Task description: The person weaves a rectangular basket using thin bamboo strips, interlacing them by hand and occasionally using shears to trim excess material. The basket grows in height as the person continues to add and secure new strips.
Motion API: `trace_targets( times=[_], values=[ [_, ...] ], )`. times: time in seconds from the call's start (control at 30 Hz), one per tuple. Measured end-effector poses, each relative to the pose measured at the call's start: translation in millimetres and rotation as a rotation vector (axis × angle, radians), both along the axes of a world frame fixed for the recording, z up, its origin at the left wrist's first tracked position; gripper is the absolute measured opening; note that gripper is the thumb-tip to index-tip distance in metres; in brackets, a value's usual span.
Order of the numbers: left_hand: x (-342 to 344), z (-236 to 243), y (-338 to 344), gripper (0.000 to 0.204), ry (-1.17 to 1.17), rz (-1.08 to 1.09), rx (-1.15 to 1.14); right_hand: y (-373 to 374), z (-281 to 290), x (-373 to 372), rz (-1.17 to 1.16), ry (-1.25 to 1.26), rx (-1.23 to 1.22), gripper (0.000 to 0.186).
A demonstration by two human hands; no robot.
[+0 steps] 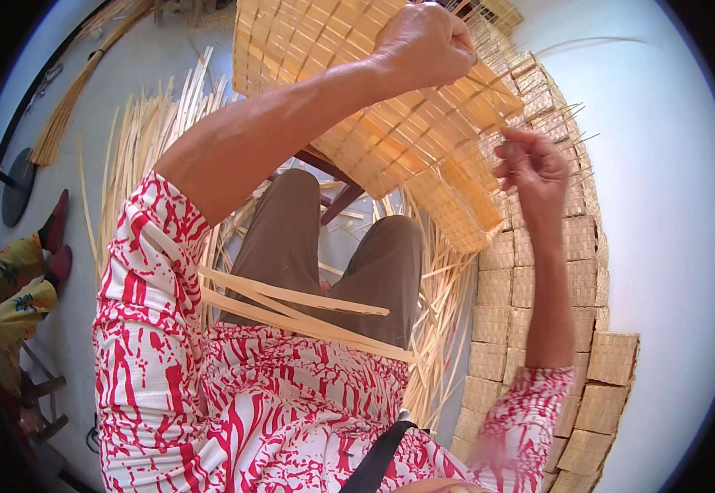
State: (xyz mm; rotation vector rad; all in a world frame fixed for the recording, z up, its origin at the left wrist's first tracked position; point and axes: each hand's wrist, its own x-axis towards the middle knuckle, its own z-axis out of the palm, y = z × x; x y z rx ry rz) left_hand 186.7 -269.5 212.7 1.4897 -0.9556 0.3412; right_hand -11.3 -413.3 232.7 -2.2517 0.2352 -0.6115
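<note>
A pale woven bamboo basket [316, 49], squarish and tilted, rests in front of my knees, with thin strips crossing its sides. Over its far right part, my left hand [425, 48] is closed with the fingers bent down; what they grip is hidden behind the hand. My right hand [538, 168] is just off the basket's right corner, its fingers curled together close to a strip end at the edge. Whatever is between those fingers is too small to make out. Several flat bamboo strips [308, 297] lie across my lap.
Stacks of woven boxes [612, 357] line the white wall at right. Loose strips [172, 115] spread over the floor on both sides of my legs. Dark wooden legs [342, 201] show beneath the basket. At left are a broom [70, 107] and another person's legs [16, 283].
</note>
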Motion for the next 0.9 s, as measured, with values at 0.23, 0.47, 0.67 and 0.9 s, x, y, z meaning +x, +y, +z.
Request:
trace_targets(
  times=[0.23, 0.47, 0.67, 0.9],
  values=[
    [-9.2, 1.9, 18.6, 0.016, -0.033, 0.056, 0.090, -4.0, -43.0, 14.1, 0.008, -0.172, 0.243, 0.014],
    [-17.4, -15.0, 5.1, 0.017, -0.851, 0.087, 0.108, -3.0, -33.9, 9.2, -0.020, -0.116, 0.242, 0.013],
    [-37.1, -12.5, -19.6, 0.007, -0.949, -0.046, 0.292, -4.1, -30.8, 5.7, -0.036, -0.125, 0.232, 0.013],
    [-46.9, -10.2, -23.7, 0.013, -0.926, 0.065, 0.352, 2.6, -42.6, -8.2, -0.078, -0.224, 0.221, 0.028]
  ],
)
